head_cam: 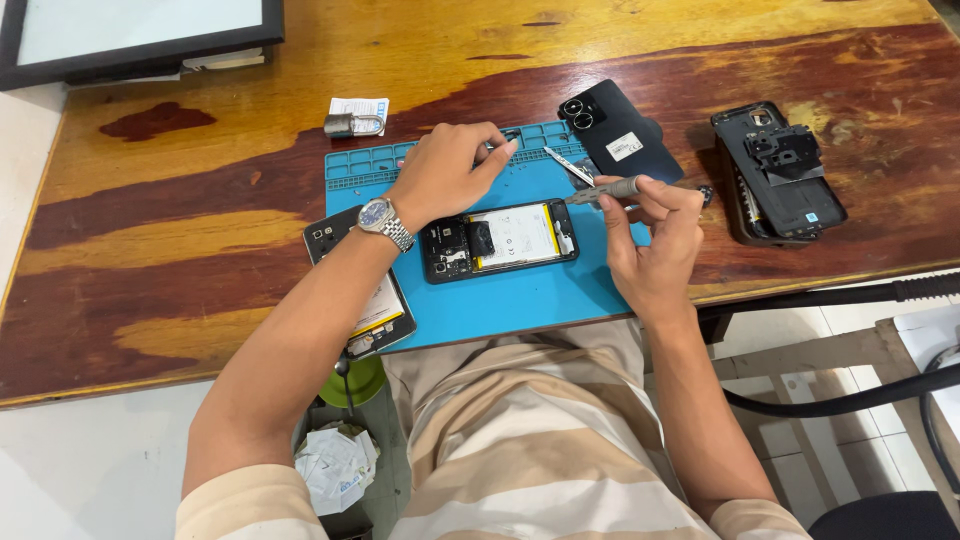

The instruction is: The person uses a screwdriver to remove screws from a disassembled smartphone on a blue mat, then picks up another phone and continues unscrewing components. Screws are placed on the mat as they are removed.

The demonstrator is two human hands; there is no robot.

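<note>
An opened phone (500,240) with its battery and circuit board showing lies on a blue work mat (500,295). My right hand (652,235) grips a grey screwdriver (605,190) whose tip points at the phone's right end. My left hand (447,172), with a wristwatch (383,220), reaches over the mat's far tray section, its fingertips pinching at something too small to make out. Metal tweezers (568,165) lie on the mat between the hands.
A black phone back cover (620,130) rests at the mat's far right corner. Another opened phone (780,175) with loose parts sits at the right. A third phone (375,300) lies under my left forearm. A padlock (352,124) and a framed screen (130,35) are farther back.
</note>
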